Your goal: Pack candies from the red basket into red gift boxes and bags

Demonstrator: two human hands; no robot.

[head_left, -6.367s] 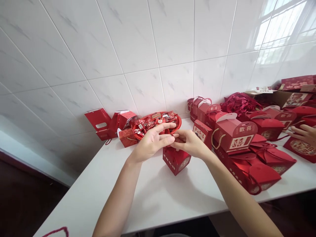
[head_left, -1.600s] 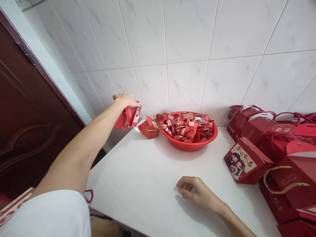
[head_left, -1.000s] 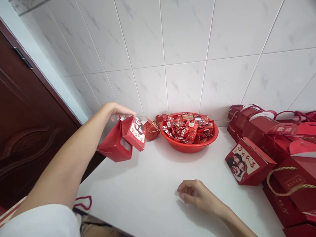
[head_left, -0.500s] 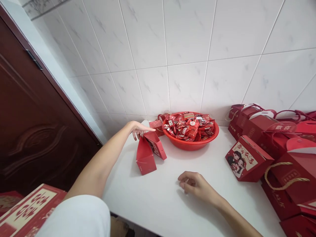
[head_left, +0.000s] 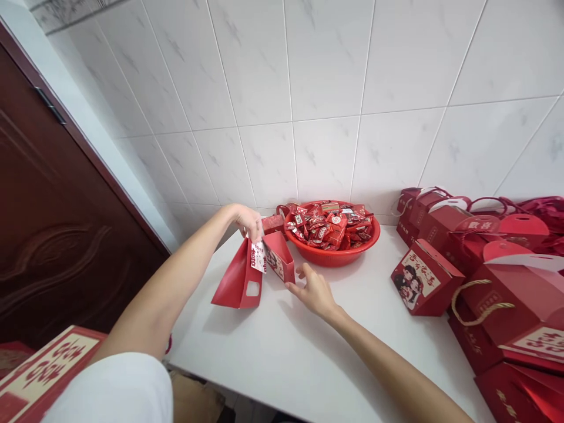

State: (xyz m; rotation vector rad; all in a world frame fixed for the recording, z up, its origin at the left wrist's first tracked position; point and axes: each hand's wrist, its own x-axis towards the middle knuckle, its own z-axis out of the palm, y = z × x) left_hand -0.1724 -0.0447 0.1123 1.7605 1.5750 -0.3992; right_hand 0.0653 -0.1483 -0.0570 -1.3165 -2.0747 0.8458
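A red cardboard candy box (head_left: 235,282) stands partly open on the white table, one flap showing a square cut-out. Joined to it or touching it, I cannot tell which, is an open red box part (head_left: 282,261) with a picture panel. My left hand (head_left: 249,223) is closed on the top edges of the candy box, beside a small white-and-red printed panel. My right hand (head_left: 315,291) has its fingers apart, the fingertips at the near right corner of the open part. Behind them, an orange-red basin (head_left: 339,257) is heaped with red-wrapped sweets (head_left: 330,226).
Several finished red gift boxes (head_left: 515,294) with cord handles crowd the right side of the white table (head_left: 273,364). One box with a couple's picture (head_left: 425,282) stands before them. A red printed carton (head_left: 48,370) is at lower left. A tiled wall borders the back.
My right hand has moved left and forward to the box part. My left hand has closed on the candy box, which has turned and tilted to the left.
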